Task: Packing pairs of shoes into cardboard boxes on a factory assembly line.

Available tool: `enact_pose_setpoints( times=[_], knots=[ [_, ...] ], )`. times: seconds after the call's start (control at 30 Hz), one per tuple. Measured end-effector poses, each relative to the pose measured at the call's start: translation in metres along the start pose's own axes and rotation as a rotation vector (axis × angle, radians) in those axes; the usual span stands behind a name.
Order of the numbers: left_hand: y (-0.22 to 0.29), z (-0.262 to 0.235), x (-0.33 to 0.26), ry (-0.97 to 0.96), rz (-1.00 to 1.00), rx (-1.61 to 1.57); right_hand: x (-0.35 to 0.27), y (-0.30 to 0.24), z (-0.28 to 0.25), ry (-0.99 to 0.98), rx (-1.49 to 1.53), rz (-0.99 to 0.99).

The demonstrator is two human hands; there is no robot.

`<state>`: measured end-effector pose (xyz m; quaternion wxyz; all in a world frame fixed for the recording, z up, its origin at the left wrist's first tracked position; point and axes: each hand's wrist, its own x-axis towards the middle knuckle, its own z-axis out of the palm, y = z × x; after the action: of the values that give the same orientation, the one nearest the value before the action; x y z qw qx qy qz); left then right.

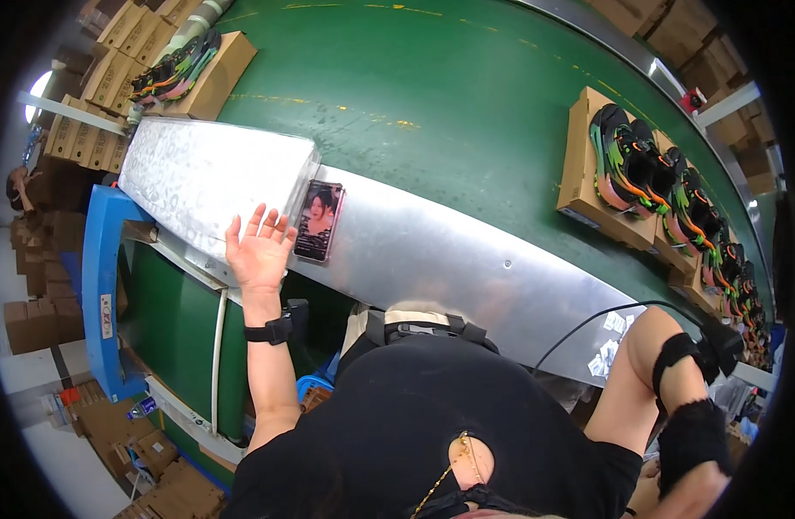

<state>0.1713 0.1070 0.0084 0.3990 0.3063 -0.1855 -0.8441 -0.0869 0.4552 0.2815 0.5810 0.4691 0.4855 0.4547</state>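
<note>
The belt (pixel 432 78) is matt green rubber or fabric, faintly scuffed. Its edge rail (pixel 466 259) is brushed sheet metal with a dull sheen; the raised cover (pixel 207 169) beside it has a mottled, galvanised look. A phone (pixel 318 221) on the rail is glossy. The boxes (pixel 581 164) are plain brown cardboard, and the shoes (pixel 627 160) are bright synthetic mesh. The frame (pixel 99 285) is painted blue metal.

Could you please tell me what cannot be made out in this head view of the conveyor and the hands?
- Right hand: head view, hidden beyond the black wrist strap near the dark rim.
- Left hand: palm side hidden, only its back shows.
- Far shoes on boxes: too small and bent by the fisheye.
- Stacked cartons: contents closed off.
</note>
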Motion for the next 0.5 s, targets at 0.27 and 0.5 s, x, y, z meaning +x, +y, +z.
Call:
enact_pose_setpoints(
  times=[0.27,0.5],
  knots=[
    [-0.015,0.013,0.017,-0.008,-0.082,0.038,0.054,-0.042,-0.043,-0.464,-0.225,0.261],
    [-0.025,0.033,0.030,-0.073,-0.144,0.073,0.378,-0.067,-0.179,-0.914,-0.427,0.487]
  ],
)
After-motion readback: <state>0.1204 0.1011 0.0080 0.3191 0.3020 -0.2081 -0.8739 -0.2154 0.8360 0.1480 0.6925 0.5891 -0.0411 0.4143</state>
